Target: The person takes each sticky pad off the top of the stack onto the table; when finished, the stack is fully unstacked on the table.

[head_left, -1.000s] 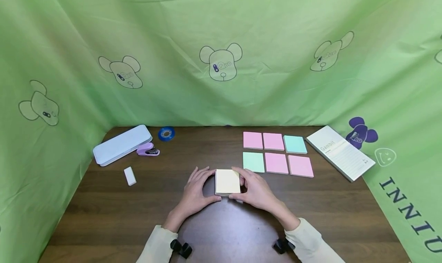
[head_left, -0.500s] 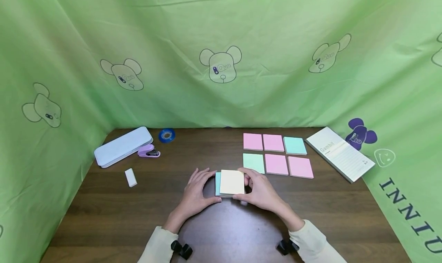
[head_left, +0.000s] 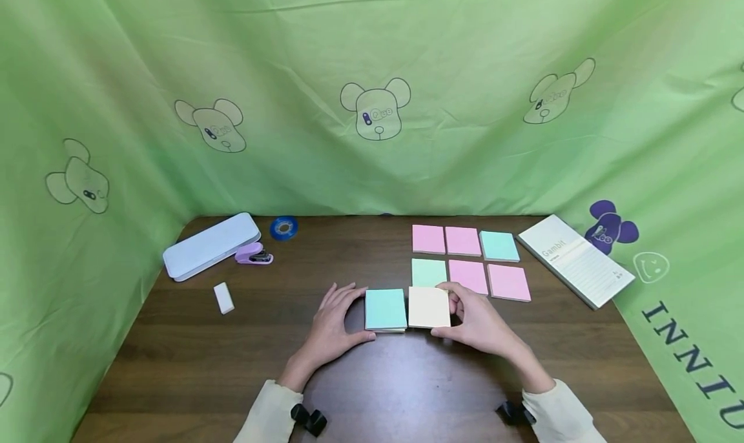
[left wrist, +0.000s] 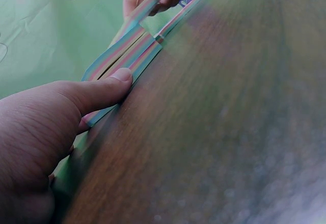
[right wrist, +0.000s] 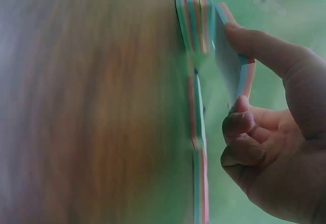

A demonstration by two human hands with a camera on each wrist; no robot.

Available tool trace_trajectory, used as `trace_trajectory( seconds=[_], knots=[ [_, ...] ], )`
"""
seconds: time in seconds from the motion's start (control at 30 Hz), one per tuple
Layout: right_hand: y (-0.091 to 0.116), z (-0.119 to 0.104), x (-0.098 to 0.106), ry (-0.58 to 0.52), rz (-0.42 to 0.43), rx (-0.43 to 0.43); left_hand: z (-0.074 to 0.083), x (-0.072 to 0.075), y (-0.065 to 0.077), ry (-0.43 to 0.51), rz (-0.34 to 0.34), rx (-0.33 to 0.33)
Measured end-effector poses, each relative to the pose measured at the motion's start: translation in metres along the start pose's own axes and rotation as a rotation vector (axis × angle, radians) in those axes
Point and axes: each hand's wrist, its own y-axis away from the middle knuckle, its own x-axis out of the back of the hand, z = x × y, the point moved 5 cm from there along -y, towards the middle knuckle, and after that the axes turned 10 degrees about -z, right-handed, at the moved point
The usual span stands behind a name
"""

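A stack of sticky note pads (head_left: 385, 309) with a turquoise top lies on the table at the middle front. My left hand (head_left: 331, 327) holds it at its left side, thumb at the near corner and fingers at the far one. In the left wrist view the thumb presses the striped edges of the stack (left wrist: 119, 53). My right hand (head_left: 482, 320) pinches a cream-topped sticky note pad (head_left: 429, 307) between thumb and fingers, just right of the stack. The right wrist view shows this pad (right wrist: 229, 61) tilted and raised above the table, its grey underside showing.
Two rows of pink, green and turquoise sticky note pads (head_left: 467, 276) lie behind the right hand. Farther right is a notepad (head_left: 575, 260). At the left are a pale blue case (head_left: 212, 246), purple stapler (head_left: 253, 254), blue tape roll (head_left: 283, 228) and white eraser (head_left: 223, 298).
My right hand has slid the cream-topped pad off the stack and carried it to the right, uncovering the turquoise pad beneath. The left hand has stayed at the stack.
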Motion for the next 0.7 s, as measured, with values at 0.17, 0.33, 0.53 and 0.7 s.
trace_trajectory(
  seconds=[0.17,0.33,0.53,0.7],
  knots=[
    [0.0061,0.0085,0.004,0.045,-0.021,-0.01,-0.0008,-0.0004,-0.0009,0.005,-0.001,-0.002],
    [0.0055,0.0096,-0.0015,0.151,-0.059,-0.043,-0.0015,0.0002,-0.0003,0.009,0.003,0.0],
    [0.0066,0.0084,-0.0037,0.228,-0.049,-0.088,-0.0012,-0.0003,0.0,0.011,-0.001,0.0],
    [0.0073,0.0092,-0.0044,0.228,-0.049,-0.095,-0.001,-0.0012,-0.0004,0.006,-0.006,0.003]
  ],
)
